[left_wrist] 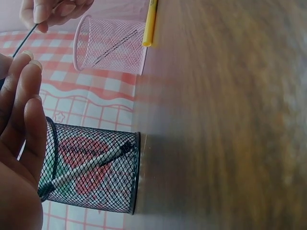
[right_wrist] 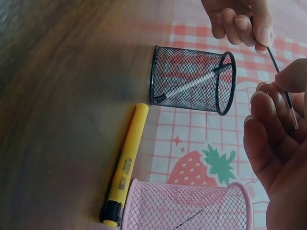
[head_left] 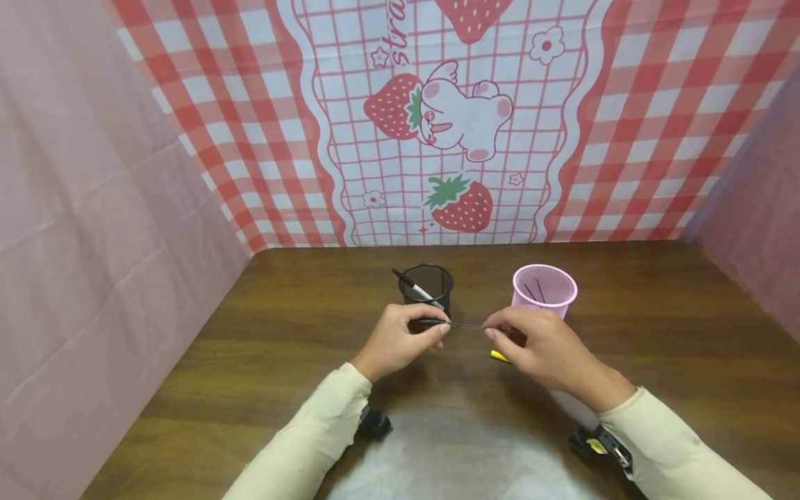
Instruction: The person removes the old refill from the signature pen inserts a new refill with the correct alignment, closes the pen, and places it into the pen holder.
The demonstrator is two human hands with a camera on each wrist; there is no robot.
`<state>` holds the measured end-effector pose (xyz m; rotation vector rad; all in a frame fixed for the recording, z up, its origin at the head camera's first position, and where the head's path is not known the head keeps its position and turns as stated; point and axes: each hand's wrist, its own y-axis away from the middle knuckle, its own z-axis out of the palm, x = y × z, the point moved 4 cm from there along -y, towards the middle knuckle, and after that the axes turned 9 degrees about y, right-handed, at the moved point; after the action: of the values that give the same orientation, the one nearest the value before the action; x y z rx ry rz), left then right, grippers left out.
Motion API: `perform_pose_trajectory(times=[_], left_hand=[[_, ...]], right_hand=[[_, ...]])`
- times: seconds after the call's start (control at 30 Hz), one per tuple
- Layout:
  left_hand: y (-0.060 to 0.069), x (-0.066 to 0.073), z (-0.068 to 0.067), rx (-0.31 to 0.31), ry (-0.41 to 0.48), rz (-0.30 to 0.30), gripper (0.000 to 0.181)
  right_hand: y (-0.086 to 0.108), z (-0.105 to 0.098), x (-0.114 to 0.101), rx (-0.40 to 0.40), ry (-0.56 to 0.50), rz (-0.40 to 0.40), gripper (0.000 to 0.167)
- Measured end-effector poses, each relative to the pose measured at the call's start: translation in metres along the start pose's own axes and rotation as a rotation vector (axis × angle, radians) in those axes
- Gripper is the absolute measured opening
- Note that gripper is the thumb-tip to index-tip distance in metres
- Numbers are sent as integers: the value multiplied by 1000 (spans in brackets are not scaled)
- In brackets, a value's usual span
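Rod (head_left: 466, 326) (part-hidden); hands (head_left: 403, 335) (head_left: 546, 344) on it.

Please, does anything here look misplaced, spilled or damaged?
Perhaps the yellow marker: it lies loose on the table beside the pink cup, while a pen leans inside the black cup. No spill shows, nor clear damage to the thin rod being held.

My right hand (right_wrist: 283, 148), at three o'clock, pinches a thin black rod (right_wrist: 273, 60); a yellow marker (right_wrist: 127, 163) lies at seven, a pink mesh cup (right_wrist: 180, 203) at five.
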<state>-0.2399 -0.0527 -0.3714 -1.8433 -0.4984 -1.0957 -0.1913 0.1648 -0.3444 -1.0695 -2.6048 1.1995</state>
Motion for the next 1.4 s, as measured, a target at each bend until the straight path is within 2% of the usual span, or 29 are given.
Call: perform_pose_trajectory(times=[0.17,0.43,0.97,1.4], left_hand=[[-1,1,-2,19,-10,-21,9],[-3,2,-5,7,10,3,10],[0,1,-7,19,56,5,12],[-1,1,-7,34,56,4,15]], right_hand=[[-2,0,2,-19,14,11,19],[0,0,6,-22,26,34,16],[3,5,7,-26,31,46,16],[4,9,5,-37,82,13,14]])
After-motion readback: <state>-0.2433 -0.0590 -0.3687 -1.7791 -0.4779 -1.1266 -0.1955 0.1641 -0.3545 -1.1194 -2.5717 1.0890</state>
